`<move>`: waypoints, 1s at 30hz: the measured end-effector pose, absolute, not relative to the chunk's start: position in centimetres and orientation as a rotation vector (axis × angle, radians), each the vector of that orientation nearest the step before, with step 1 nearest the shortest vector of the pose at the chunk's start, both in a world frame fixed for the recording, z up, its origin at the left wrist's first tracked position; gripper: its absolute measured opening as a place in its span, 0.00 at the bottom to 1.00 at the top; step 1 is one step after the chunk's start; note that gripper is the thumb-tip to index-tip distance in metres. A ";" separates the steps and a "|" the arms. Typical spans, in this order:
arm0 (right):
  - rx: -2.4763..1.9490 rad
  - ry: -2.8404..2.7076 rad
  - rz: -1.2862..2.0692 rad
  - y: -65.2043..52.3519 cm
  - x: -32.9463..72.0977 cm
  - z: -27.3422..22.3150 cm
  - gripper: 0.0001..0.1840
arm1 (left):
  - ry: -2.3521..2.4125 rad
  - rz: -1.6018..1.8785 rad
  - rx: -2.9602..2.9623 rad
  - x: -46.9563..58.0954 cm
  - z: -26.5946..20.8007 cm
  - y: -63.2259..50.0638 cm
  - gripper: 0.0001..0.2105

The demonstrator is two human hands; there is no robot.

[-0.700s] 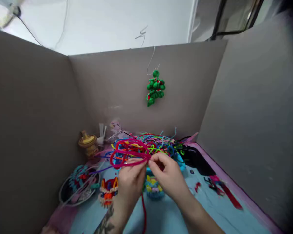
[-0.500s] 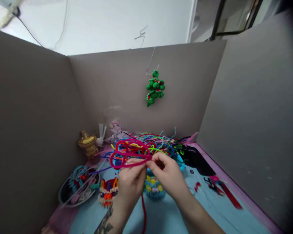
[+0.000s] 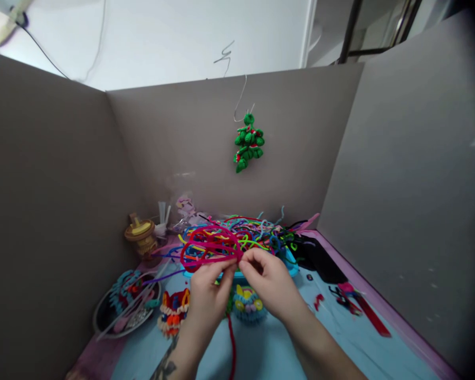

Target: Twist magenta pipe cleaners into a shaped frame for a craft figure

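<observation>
- While the left hand [image 3: 208, 287] pinches the magenta loops [image 3: 238, 249], the right hand [image 3: 271, 279] grips their gathered end.
- Magenta loops: held up before the blue tray [image 3: 293, 270].
- Red strand [image 3: 233, 340] below the hands.

Magenta loops [image 3: 211, 245] in left hand [image 3: 209, 290] and right hand [image 3: 272, 279].

Blue tabletop [image 3: 269, 356], blue tray [image 3: 293, 271], round bowl [image 3: 95, 314], fuzzy orange piece [image 3: 174, 318], black slab [image 3: 328, 264]

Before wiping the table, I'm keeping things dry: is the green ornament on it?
No, the green ornament hangs from a wire by the grey panel.
</observation>
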State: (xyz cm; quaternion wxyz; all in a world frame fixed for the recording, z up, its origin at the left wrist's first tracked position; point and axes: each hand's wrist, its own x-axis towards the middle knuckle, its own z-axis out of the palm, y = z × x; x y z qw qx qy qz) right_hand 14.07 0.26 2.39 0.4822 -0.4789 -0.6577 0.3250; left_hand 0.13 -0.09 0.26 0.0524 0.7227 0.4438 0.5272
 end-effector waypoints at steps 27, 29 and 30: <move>-1.218 -1.611 0.488 -0.5 14.1 2.6 0.08 | 1.325 1.492 1.902 0.7 0.2 0.0 0.06; -1.174 -1.560 0.668 -0.3 14.2 2.9 0.08 | 1.308 1.491 1.857 0.6 0.0 0.1 0.06; -1.156 -1.533 0.738 -0.3 14.3 3.0 0.08 | 1.296 1.487 1.837 0.6 -0.1 0.2 0.07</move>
